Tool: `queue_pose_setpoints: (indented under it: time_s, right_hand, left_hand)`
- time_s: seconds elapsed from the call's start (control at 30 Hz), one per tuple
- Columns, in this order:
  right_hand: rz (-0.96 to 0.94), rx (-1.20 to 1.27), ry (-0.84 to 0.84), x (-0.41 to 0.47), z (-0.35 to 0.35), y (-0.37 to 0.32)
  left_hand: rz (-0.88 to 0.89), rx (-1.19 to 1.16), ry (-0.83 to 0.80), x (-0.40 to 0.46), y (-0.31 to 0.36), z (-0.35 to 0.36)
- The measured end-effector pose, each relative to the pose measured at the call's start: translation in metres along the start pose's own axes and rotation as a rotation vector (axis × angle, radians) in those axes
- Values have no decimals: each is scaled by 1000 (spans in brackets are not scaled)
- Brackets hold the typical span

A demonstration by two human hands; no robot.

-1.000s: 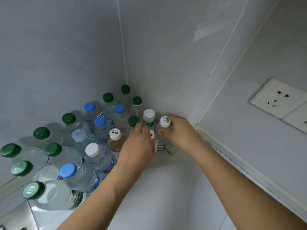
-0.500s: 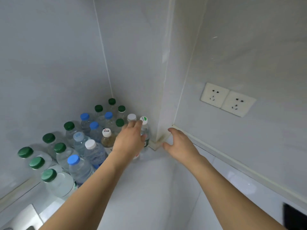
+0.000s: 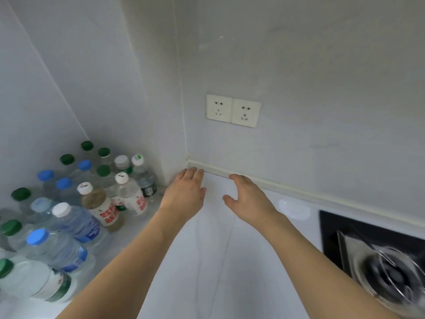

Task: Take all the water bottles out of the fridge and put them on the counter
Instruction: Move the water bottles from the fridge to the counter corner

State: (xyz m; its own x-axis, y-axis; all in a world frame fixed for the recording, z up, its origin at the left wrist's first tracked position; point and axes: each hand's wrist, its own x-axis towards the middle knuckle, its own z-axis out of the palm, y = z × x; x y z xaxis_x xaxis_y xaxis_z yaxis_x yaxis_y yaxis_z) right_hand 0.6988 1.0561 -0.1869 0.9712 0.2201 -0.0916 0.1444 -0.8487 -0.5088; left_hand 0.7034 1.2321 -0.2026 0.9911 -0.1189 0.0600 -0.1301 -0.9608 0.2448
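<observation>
Several water bottles [image 3: 76,217] with green, blue and white caps stand packed in the left corner of the white counter [image 3: 207,261]. At their right edge stand a white-capped bottle with a red-lettered label [image 3: 132,195] and a clear bottle with a dark label [image 3: 144,177]. My left hand [image 3: 185,194] hovers over the counter just right of the bottles, fingers straight, holding nothing. My right hand [image 3: 249,198] is beside it, fingers relaxed and empty. The fridge is out of view.
A double wall socket [image 3: 232,110] sits on the wall above the hands. A black gas hob [image 3: 372,256] with a metal burner ring [image 3: 391,275] fills the lower right. A cream trim strip [image 3: 287,187] runs along the counter's back edge.
Both hands let go of the white-capped bottles in the corner and pulled back to the right. My view swung right, bringing the sockets and hob into sight.
</observation>
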Motion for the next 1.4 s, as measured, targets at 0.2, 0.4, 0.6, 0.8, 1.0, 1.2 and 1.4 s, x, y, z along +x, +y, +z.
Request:
queue_pose_setpoints:
  time_s: [0.2, 0.4, 0.6, 0.8, 1.0, 1.2, 1.4]
  right_hand:
    - [120, -19, 63, -43, -34, 58]
    - [200, -19, 151, -103, -72, 113]
    - [327, 41, 228, -187, -113, 172]
    - [441, 59, 342, -279, -146, 227]
    - [544, 68, 431, -380, -166, 277]
    - [667, 64, 530, -487, -182, 319]
    - [823, 62, 625, -587, -197, 347]
  left_hand:
    - [151, -13, -5, 8, 76, 16]
    - [286, -6, 13, -1, 164, 21]
    - [410, 17, -42, -29, 259, 31]
    - [590, -29, -51, -74, 365, 39]
    - [737, -34, -72, -131, 461, 53]
    - [884, -54, -84, -197, 553, 71]
    - [1081, -99, -110, -259, 640, 78]
